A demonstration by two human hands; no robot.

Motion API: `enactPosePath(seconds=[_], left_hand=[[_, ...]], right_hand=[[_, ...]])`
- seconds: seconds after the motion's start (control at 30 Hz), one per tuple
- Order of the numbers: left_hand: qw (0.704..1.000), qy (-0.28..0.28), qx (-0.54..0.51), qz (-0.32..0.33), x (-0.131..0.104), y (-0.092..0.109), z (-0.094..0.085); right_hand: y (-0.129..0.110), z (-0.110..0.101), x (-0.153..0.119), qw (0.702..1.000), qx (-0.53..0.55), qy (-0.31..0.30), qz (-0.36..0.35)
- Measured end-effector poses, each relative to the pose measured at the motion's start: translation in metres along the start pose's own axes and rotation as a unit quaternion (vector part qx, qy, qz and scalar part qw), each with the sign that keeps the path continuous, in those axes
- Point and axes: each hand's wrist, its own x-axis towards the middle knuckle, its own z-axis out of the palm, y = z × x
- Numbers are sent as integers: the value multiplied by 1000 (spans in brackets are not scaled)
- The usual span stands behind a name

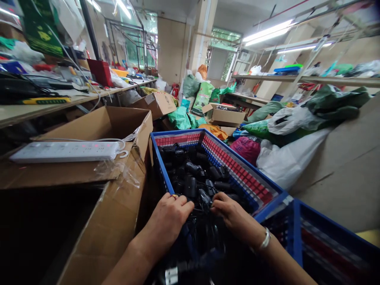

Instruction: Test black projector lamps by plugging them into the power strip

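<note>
A blue plastic basket holds many black cylindrical pieces with thin black cords. At its near left rim, my left hand is closed, fingers bent, with a ring on one finger. My right hand is closed too, its fingers pinched beside the black pieces, a bracelet on the wrist. Dark cords lie between and below both hands; what exactly each hand grips is too dark to make out.
Left of the basket stand open cardboard boxes with a white power strip across one. A second blue basket is at right. Bags are piled beyond it. A cluttered workbench runs along the left.
</note>
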Motion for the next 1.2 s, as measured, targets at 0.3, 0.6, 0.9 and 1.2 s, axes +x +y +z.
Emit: enactPosePath(seconds=[0.3,0.6,0.9,1.2], left_hand=[[999,23,30,12,-10,-4,-10],[990,72,38,113,-19,23,-1],[978,154,-88,109,-27,22,13],[777,169,-581,-173,-32,33,-55]], right_hand=[[-9,-1,-1,937,324,-42,123],[-16,3,2,953,292,-8,83],[30,21,9,969,163,102,153],[1,13,-35,992,105,74,14]])
